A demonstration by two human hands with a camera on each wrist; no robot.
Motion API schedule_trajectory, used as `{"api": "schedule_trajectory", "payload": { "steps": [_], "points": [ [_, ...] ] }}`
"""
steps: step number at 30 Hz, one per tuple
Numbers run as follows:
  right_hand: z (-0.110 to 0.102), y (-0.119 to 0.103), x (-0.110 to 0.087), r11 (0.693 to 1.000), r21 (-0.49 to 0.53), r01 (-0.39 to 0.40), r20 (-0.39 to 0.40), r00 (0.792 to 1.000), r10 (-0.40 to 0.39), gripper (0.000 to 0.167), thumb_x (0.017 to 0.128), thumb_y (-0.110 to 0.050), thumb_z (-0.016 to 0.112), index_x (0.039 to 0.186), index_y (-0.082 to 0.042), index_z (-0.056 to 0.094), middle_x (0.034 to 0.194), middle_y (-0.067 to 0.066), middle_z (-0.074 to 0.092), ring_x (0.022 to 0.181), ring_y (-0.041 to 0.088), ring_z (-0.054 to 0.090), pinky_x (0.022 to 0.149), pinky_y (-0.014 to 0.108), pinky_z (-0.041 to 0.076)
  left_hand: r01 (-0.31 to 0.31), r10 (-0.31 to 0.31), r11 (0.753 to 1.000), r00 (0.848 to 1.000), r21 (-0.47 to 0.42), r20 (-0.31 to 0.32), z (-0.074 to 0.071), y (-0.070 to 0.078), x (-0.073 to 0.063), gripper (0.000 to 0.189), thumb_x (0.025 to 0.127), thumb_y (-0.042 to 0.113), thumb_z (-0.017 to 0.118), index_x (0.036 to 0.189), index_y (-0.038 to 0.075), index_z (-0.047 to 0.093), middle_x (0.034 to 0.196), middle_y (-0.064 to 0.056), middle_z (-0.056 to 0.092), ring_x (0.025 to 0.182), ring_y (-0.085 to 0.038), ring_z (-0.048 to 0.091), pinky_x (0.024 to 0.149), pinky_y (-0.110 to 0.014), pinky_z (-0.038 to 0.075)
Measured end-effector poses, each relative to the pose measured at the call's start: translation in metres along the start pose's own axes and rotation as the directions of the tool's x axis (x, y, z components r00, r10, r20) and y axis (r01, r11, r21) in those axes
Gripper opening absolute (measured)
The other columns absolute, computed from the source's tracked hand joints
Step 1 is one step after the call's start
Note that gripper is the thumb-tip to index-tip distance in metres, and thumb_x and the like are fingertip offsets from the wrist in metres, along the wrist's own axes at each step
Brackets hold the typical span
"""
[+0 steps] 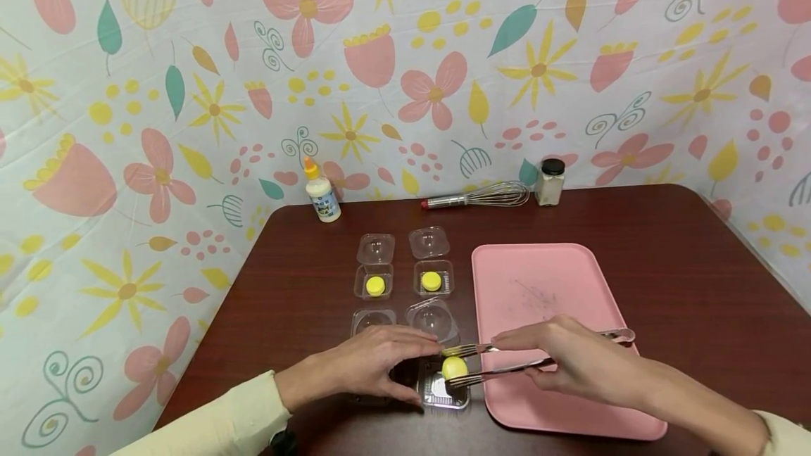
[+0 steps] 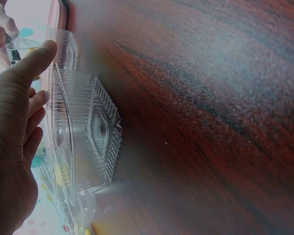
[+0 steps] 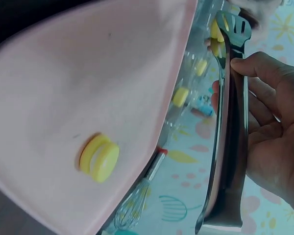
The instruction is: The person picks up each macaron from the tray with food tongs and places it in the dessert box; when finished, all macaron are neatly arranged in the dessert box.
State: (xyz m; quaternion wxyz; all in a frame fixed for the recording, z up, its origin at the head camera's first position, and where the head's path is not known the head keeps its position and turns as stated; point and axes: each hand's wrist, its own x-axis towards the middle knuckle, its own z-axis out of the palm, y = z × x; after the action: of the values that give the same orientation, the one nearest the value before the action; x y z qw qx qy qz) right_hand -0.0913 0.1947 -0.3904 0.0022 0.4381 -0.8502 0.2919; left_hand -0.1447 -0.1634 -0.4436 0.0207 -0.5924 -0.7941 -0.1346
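My right hand (image 1: 573, 361) grips metal tongs (image 3: 230, 132), whose slotted tips pinch a yellow macaron (image 1: 454, 369). The macaron is over the base of a clear plastic box (image 1: 443, 396) at the front. My left hand (image 1: 374, 364) lies beside this box, its index fingertip near the back edge and its thumb at the front left corner. Another clear box (image 2: 83, 132) stands under the left hand, largely hidden from the head view. A second yellow macaron (image 3: 100, 156) rests on the pink tray (image 3: 112, 58), hidden behind my right hand in the head view.
Two open clear boxes behind hold a yellow macaron (image 1: 375, 286) and another macaron (image 1: 431, 281). The pink tray (image 1: 532, 266) lies right of the boxes. Along the wall stand a glue bottle (image 1: 324, 199), a whisk (image 1: 488, 195) and a black-lidded jar (image 1: 550, 185).
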Motion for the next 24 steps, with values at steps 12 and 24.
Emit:
{"api": "schedule_trajectory", "payload": {
  "steps": [12, 24],
  "points": [
    [0.01, -0.003, 0.014, 1.0, -0.011, -0.016, 0.054, 0.998, 0.016, 0.055, 0.081, 0.0, 0.088, 0.133, -0.013, 0.076, 0.13, -0.004, 0.073, 0.118, 0.014, 0.07, 0.087, 0.039, 0.063, 0.012, -0.012, 1.0, 1.0, -0.009, 0.017, -0.003, 0.001, 0.002, 0.079, 0.086, 0.054, 0.086, 0.15, 0.015, 0.06, 0.149, -0.003, 0.063, 0.141, -0.009, 0.053, 0.116, -0.027, 0.043],
    [0.012, -0.003, 0.018, 0.998, 0.038, -0.059, 0.09, 0.994, 0.055, 0.057, 0.081, 0.004, 0.086, 0.134, -0.011, 0.074, 0.132, -0.001, 0.073, 0.12, 0.016, 0.068, 0.086, 0.034, 0.063, 0.013, -0.013, 1.0, 1.0, -0.018, 0.013, -0.001, 0.001, 0.001, 0.078, 0.087, 0.054, 0.086, 0.149, 0.015, 0.061, 0.149, -0.003, 0.063, 0.141, -0.01, 0.054, 0.115, -0.028, 0.043]
  ]
}}
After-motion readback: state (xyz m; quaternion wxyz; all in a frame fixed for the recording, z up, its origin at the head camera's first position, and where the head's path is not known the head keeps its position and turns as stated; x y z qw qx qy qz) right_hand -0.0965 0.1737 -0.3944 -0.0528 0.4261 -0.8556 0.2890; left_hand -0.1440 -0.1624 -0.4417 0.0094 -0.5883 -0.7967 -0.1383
